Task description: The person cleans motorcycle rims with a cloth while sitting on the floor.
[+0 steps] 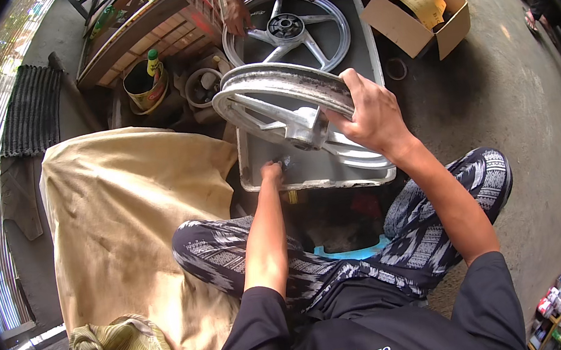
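My right hand point(374, 112) grips the rim of a silver five-spoke motorcycle wheel point(300, 121), which is tilted up over a shallow grey tray point(319, 186). Dark grime marks the rim beside my fingers. Below the wheel's left side, my left hand point(272, 172) is low in the tray, its fingers curled at a small, shiny dark thing that is too small to name. Whether my left hand holds it cannot be told. A second silver wheel point(286, 26) lies at the tray's far end.
Another person's hands point(238, 16) touch the far wheel. An open cardboard box point(393, 27) stands right of the tray. At the left are a bucket with a bottle point(146, 86), a smaller pot point(203, 88), a wooden crate point(140, 40) and a tan cloth cover point(132, 192). A blue stool point(354, 253) is beneath me.
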`<state>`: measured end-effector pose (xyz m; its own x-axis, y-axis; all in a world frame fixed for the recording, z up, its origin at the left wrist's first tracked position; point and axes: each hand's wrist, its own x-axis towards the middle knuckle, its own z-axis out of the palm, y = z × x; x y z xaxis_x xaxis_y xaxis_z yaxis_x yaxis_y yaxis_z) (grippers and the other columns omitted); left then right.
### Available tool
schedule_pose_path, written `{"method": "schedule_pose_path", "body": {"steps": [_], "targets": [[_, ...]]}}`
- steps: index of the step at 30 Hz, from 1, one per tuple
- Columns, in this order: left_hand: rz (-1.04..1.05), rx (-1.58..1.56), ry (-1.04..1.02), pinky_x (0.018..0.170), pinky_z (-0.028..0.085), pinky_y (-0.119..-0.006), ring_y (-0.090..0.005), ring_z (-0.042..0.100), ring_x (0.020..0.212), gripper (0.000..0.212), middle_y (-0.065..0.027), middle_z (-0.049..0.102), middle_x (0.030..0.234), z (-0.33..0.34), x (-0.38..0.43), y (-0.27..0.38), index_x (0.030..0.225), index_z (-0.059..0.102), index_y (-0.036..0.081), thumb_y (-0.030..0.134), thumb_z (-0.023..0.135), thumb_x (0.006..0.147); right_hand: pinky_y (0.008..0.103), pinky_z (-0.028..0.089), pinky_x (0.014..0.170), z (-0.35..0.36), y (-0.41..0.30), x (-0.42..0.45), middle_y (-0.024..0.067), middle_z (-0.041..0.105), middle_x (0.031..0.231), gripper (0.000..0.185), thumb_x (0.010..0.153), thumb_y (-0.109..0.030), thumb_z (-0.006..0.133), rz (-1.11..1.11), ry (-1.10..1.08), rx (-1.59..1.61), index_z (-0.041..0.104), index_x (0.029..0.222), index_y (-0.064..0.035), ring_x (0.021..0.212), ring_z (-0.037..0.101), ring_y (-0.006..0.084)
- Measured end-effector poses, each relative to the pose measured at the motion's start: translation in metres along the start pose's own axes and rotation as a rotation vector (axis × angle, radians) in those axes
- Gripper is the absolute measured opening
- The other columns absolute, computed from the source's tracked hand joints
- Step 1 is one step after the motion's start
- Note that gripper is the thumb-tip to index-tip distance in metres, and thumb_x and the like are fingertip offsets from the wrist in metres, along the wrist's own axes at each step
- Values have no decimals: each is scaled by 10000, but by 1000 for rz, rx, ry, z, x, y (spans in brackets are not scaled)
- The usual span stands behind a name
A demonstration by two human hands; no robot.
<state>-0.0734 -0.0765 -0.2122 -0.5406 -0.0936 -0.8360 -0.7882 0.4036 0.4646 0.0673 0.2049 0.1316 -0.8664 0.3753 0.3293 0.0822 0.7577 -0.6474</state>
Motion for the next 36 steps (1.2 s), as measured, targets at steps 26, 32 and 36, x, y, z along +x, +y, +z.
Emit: {"method": "schedule_pose_path", "body": {"steps": [26,32,36], "targets": [[477,-443,-193,791,557,-367,-193,689,925,196,-104,696,1106,-36,-195,104,1188,589,15,127,464,1088,497,548,784,0,-8,5,189,673,934,461,811,-298,798,1,-44,-26,520,1050,-19,883,690,404],[896,-95,-73,816,564,-374,-265,728,927,251,-153,736,1023,-28,-240,132,1170,630,-63,114,495,1053,490,551,801,3,-11,5,180,669,960,448,806,-287,784,-17,-41,-25,525,1056,-20,911,689,393],[1152,271,193,822,545,-437,-400,723,971,229,-252,733,985,-11,-259,148,1119,661,-52,116,545,1015,489,552,807,4,-10,4,179,668,975,429,815,-286,763,-17,-48,-37,528,1060,-22,931,687,389]]}}
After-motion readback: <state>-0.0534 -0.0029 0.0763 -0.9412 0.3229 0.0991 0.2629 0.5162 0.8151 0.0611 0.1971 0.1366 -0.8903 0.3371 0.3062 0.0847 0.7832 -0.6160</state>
